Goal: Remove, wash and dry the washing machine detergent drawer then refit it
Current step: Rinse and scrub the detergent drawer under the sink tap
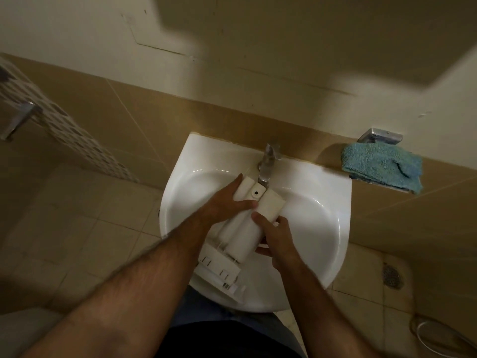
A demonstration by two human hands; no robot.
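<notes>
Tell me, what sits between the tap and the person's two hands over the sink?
In the head view, the far end of the white detergent drawer lies there, right under the tap. The left hand and right hand hold it over the sink.

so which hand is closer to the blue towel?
Right. The right hand grips the drawer on the side toward the blue towel; the left hand holds the far side.
</notes>
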